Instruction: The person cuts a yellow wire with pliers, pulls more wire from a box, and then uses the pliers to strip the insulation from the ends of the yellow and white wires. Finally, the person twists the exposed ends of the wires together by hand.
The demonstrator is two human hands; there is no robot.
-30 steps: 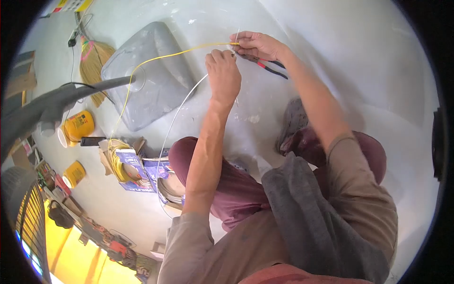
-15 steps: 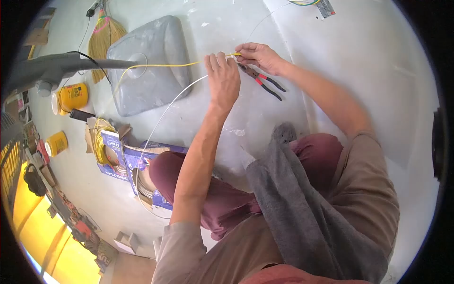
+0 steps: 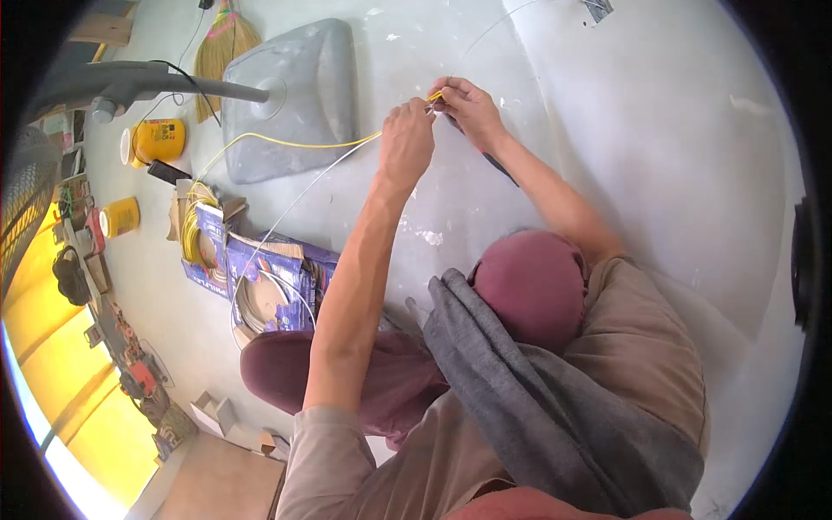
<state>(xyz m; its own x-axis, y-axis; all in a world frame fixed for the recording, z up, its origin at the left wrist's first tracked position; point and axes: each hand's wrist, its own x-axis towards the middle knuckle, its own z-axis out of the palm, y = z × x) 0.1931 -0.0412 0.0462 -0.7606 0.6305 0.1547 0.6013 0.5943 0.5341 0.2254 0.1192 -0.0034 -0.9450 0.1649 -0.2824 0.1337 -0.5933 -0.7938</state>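
Observation:
My left hand (image 3: 407,143) is closed around a yellow wire (image 3: 295,144) and a white wire (image 3: 312,180), which trail back to the left. Close beside it, my right hand (image 3: 472,108) pinches the yellow wire's end, bent against a thin line (image 3: 490,33). That line runs up to the grey metal piece (image 3: 598,9) at the top. Fingers cover most of the joint between the wires and the line. Pliers with black and red handles (image 3: 505,171) lie behind my right hand and forearm, their jaws mostly hidden.
Blue cartons (image 3: 303,270) at left hold wire coils, beside a yellow coil (image 3: 192,243). A grey fan base (image 3: 299,104) stands beyond them, with a straw broom (image 3: 227,43) and yellow tubs (image 3: 162,141) nearby. A grey towel (image 3: 520,390) hangs over me.
My hands have drawn the yellow and white wires closer together, and the yellow end is now bent at my right fingers. The view has shifted, and my right arm covers more of the pliers.

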